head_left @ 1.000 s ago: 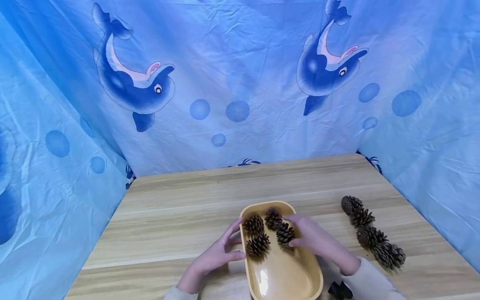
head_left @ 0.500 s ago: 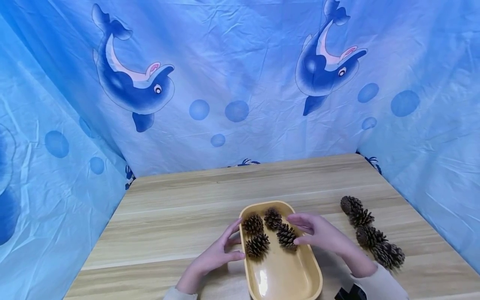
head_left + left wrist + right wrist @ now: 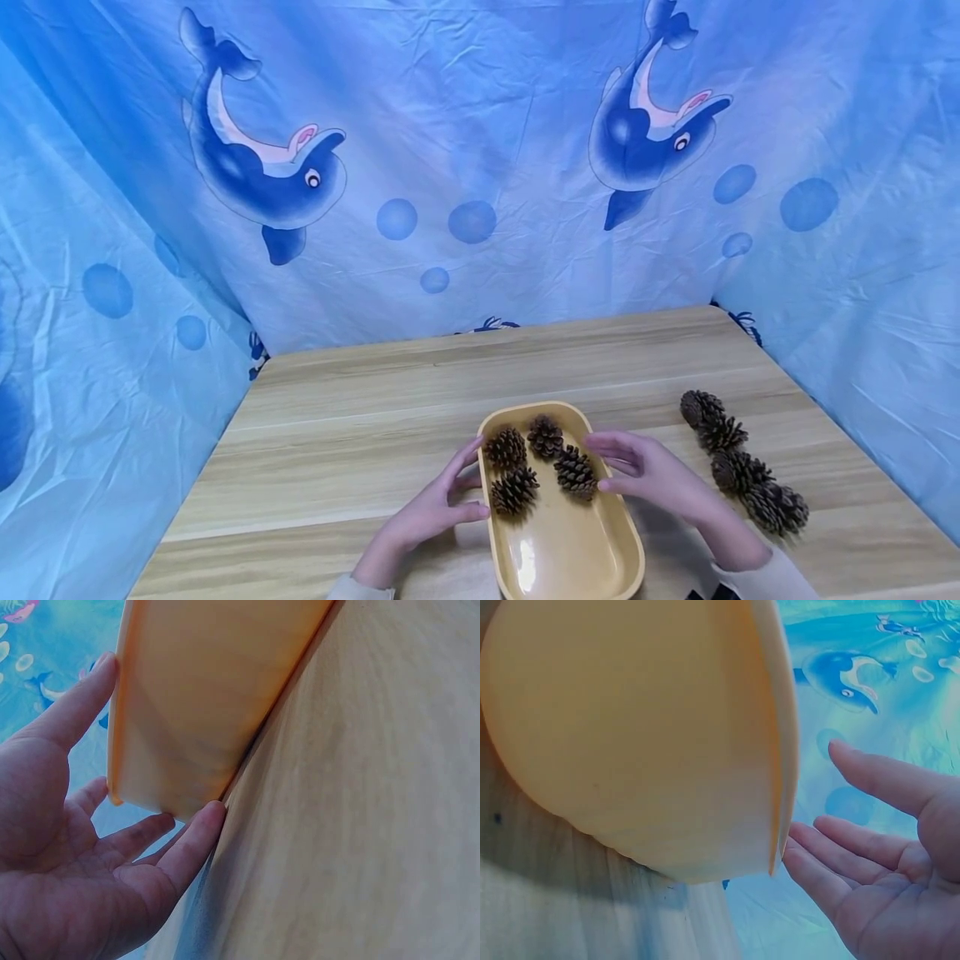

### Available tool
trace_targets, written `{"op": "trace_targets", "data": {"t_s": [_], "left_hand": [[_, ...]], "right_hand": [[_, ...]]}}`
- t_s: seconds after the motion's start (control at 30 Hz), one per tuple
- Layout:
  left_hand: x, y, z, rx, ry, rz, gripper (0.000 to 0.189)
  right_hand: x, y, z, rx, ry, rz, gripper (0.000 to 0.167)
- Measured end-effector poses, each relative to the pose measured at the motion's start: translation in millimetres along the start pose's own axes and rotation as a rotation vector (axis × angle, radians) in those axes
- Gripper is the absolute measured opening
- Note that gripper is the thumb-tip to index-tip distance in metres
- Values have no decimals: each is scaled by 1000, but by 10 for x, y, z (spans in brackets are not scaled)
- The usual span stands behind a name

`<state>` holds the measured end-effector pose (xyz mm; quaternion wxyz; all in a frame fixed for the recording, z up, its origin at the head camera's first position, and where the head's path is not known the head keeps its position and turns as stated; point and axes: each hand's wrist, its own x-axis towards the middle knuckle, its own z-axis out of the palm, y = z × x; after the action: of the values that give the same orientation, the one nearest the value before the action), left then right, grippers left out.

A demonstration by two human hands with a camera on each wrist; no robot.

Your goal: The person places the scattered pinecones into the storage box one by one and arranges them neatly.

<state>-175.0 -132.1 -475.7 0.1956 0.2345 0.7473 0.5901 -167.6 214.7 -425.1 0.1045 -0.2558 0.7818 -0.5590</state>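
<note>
Clock set on the tray, 12 pointing away from me.

Left hand (image 3: 427, 510): at 9, fingers and thumb spread, tips touching the tray's outer wall and rim, nothing pinched. Wood of the tabletop (image 3: 337, 433) runs on from it toward 9 and 10.

Tray (image 3: 566, 546): between my hands, flat on the tabletop. Long axis close to 12–6, leaning toward 11 at the far end; near end toward me, by the bottom of the head view. Four cones (image 3: 514, 492) inside, all in the far half: two along the 9 side, one at 12, one by the 2 side. Smooth floor shows at the near half.

Right hand (image 3: 660, 475): at 3, fingers loosely extended, thumb apart, gripping nothing. Fingertips at the rim; touching or just off it, I can't tell.

Row of cones (image 3: 738, 472): on the tabletop, straight out at 3 from my right hand, which is much the nearer. Axis slants 11 to 5, cones crowded end to end; the near end blurs, so no sure count. A strip of wood separates hand from row; I judge it room enough to reach across. Beyond the row, the tabletop's right edge, then cloth (image 3: 862, 325).
</note>
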Motion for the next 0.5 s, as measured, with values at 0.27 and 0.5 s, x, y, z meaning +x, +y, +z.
{"op": "trace_targets", "data": {"t_s": [0.27,0.5], "left_hand": [[4,-3,-7,2,0,3,93],[2,-16,-14,5,-3,7,93]], "right_hand": [[-130,29,-7,62,81,-47,64],[-231,69,1,101,178,-22,67]]}}
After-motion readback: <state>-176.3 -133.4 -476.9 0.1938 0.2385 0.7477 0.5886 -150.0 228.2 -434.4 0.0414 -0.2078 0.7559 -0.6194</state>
